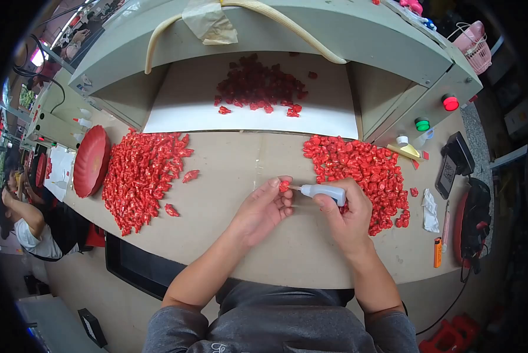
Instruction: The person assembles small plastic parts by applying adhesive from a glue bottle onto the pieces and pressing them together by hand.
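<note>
Over the middle of the table, my left hand (262, 212) pinches a small red piece (284, 186) between thumb and fingers. My right hand (350, 217) is closed round a small translucent squeeze bottle (325, 193). The bottle lies nearly level, its narrow tip pointing left and meeting the red piece, as far as I can tell. Just beyond my right hand spreads a pile of small red pieces (358, 162). Farther left lies another pile of glossy red pieces (140, 176), with two loose ones (190, 176) beside it.
A grey-green box-like machine (393, 53) with red and green buttons stands at the back, more red pieces (258, 85) on its white floor. A red oval tray (92, 162) leans at left. An orange lighter (438, 253), crumpled tissue (430, 212) and black device (452, 165) lie right. Another person (31, 217) sits far left.
</note>
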A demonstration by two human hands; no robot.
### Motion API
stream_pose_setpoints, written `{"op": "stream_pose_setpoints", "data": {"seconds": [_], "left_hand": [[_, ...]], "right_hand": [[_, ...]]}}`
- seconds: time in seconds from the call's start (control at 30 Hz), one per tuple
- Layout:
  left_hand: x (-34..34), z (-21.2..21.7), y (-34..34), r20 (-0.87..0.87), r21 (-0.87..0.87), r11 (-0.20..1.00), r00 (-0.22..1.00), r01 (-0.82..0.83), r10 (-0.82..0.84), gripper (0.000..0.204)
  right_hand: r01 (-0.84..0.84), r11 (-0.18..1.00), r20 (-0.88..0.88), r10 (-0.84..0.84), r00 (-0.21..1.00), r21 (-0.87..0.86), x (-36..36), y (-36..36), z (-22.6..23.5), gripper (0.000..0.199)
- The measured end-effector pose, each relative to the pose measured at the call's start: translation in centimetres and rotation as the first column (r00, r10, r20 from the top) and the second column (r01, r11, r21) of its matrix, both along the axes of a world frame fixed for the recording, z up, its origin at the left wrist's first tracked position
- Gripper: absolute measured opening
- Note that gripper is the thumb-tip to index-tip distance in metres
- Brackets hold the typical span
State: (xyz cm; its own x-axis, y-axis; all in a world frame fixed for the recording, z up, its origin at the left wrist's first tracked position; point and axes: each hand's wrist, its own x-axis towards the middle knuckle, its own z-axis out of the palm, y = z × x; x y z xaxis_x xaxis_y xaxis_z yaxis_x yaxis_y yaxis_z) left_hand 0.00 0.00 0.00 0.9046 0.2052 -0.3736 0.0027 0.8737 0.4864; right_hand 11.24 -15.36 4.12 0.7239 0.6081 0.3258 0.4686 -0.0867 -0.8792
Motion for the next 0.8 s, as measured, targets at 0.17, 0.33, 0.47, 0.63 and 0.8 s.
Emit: {"op": "stream_pose_setpoints", "data": {"seconds": [0.17, 0.33, 0.47, 0.63, 0.8], "left_hand": [[0.02, 0.1, 0.14, -0.002, 0.016, 1.0, 1.0, -0.003, 0.003, 0.028], [0.03, 0.09, 0.1, 0.004, 0.013, 1.0, 1.0, -0.005, 0.005, 0.028], [0.04, 0.03, 0.05, -0.001, 0.009, 1.0, 1.0, -0.009, 0.009, 0.028], [0.07, 0.0, -0.03, 0.001, 0.014, 1.0, 1.0, -0.007, 0.007, 0.028], [0.12, 0.03, -0.05, 0.013, 0.016, 1.0, 1.0, -0.005, 0.005, 0.028]], "right_hand": [[0.003, 1.0, -0.004, -0.003, 1.0, 0.019, 0.0, 0.13, -0.1, 0.024], [0.001, 1.0, -0.013, 0.0, 1.0, 0.008, -0.02, 0.09, -0.05, 0.023], [-0.001, 1.0, 0.005, 0.0, 1.0, 0.003, 0.05, 0.03, -0.08, 0.024], [0.01, 1.0, -0.033, -0.01, 0.999, 0.01, 0.05, -0.03, -0.15, 0.024], [0.017, 1.0, -0.036, -0.016, 0.999, 0.021, 0.26, -0.17, 0.06, 0.023]]}}
